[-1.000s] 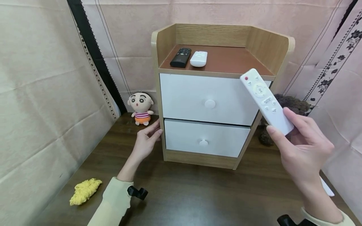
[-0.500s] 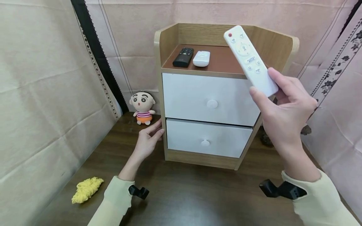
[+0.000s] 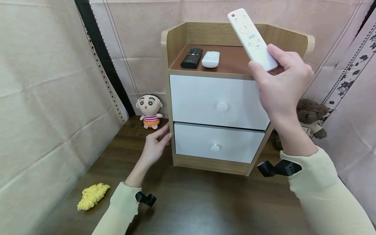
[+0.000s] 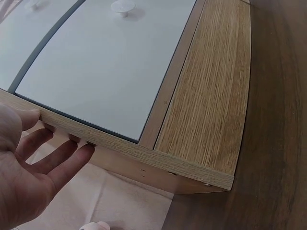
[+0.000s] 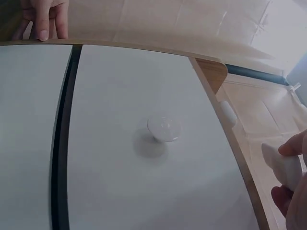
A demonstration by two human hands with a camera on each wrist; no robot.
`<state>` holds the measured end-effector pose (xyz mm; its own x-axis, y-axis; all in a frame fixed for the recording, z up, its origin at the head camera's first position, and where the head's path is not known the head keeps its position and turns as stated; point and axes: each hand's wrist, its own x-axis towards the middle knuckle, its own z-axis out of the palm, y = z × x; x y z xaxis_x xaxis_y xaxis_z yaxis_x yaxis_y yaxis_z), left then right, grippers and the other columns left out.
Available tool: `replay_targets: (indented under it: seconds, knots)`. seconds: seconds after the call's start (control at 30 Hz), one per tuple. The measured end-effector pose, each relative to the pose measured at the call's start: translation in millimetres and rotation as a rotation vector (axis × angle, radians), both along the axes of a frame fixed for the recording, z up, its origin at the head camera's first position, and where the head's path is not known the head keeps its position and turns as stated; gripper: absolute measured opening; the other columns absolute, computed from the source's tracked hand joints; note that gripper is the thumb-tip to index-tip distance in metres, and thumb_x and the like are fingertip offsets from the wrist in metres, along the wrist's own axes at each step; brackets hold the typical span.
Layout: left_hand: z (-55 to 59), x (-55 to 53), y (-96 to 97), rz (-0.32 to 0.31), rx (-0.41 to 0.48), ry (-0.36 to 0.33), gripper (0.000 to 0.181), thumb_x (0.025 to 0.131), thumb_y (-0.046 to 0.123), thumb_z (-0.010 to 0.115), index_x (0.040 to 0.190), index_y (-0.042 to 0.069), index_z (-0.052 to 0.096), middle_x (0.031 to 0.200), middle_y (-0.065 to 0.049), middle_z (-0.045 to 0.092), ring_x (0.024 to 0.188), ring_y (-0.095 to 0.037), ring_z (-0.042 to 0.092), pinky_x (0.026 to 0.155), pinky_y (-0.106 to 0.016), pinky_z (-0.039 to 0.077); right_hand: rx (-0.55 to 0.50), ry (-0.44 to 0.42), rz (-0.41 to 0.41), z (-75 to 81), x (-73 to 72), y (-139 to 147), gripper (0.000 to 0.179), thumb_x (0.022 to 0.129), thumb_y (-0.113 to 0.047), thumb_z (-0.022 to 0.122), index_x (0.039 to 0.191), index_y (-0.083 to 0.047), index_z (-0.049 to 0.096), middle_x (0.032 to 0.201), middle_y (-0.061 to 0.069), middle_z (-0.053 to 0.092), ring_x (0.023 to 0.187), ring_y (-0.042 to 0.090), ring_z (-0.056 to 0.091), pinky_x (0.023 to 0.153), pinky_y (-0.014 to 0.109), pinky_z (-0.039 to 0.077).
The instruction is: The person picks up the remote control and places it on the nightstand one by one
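Note:
My right hand point(image 3: 283, 81) pinches the lower end of a long white remote control point(image 3: 249, 36) between thumb and fingers. It is tilted up to the left, button side toward me, over the right part of the cabinet top point(image 3: 235, 67). In the right wrist view, part of the white remote point(image 5: 283, 165) shows at the right edge. My left hand point(image 3: 155, 145) touches the left side of the small two-drawer cabinet point(image 3: 211, 168); its extended fingertips point(image 4: 86, 149) lie against the side panel, thumb at the front edge. A black remote point(image 3: 192, 58) and a short white remote point(image 3: 211, 59) lie on the cabinet top.
Both white drawers, the upper point(image 3: 199, 98) and the lower point(image 3: 194, 138), are closed. A cartoon doll point(image 3: 150, 111) sits left of the cabinet, a brown plush toy point(image 3: 311, 112) at its right. A yellow yarn bundle point(image 3: 93, 196) lies at the table's left. Cloth curtains point(image 3: 53, 98) hang around.
My right hand has carried the white remote up and left, from the cabinet's right side to over its top. My left hand stays at the cabinet's side.

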<state>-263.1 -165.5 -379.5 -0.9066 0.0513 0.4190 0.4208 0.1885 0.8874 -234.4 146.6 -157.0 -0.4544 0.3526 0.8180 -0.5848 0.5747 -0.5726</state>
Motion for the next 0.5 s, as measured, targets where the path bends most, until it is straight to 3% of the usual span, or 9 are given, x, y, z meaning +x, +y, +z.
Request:
replay_targets:
  seconds: [0.07, 0.23, 0.37, 0.5]
  knots:
    - [-0.4, 0.4, 0.9, 0.001, 0.001, 0.002, 0.047, 0.102, 0.002, 0.062, 0.148, 0.003, 0.053, 0.145, -0.016, 0.057, 0.121, -0.031, 0.063, 0.078, -0.028, 0.061, 0.047, -0.01, -0.035, 0.4, -4.2, -3, 0.039, 0.08, -0.018, 0.08, 0.118, -0.01, 0.078, 0.104, 0.006, 0.074, 0.083, -0.001, 0.057, 0.075, 0.015, 0.04]
    - [-1.8, -0.1, 1.9, -0.003, 0.007, 0.005, 0.047, 0.102, 0.002, 0.062, 0.148, 0.003, 0.053, 0.144, -0.017, 0.058, 0.12, -0.031, 0.063, 0.078, -0.027, 0.061, 0.153, -0.077, -0.075, 7.2, -12.6, -7, 0.039, 0.083, -0.02, 0.075, 0.121, -0.009, 0.077, 0.112, 0.01, 0.075, 0.098, 0.016, 0.063, 0.08, 0.02, 0.039]
    - [-1.7, -0.7, 1.9, 0.001, 0.013, -0.002, 0.047, 0.102, 0.003, 0.062, 0.148, 0.003, 0.053, 0.144, -0.017, 0.058, 0.12, -0.031, 0.063, 0.079, -0.03, 0.061, 0.199, -0.245, -0.071, 17.3, -16.9, -8, 0.042, 0.085, -0.023, 0.072, 0.126, -0.011, 0.074, 0.121, 0.01, 0.072, 0.114, 0.023, 0.055, 0.091, 0.027, 0.037]
    - [-0.7, -1.6, 1.7, 0.003, 0.021, -0.008, 0.047, 0.102, 0.003, 0.062, 0.148, 0.002, 0.052, 0.145, -0.017, 0.057, 0.12, -0.031, 0.062, 0.084, -0.045, 0.061, 0.203, -0.42, -0.062, 25.8, -20.1, -9, 0.044, 0.086, -0.025, 0.068, 0.128, -0.013, 0.073, 0.127, 0.009, 0.07, 0.126, 0.025, 0.041, 0.096, 0.032, 0.037]
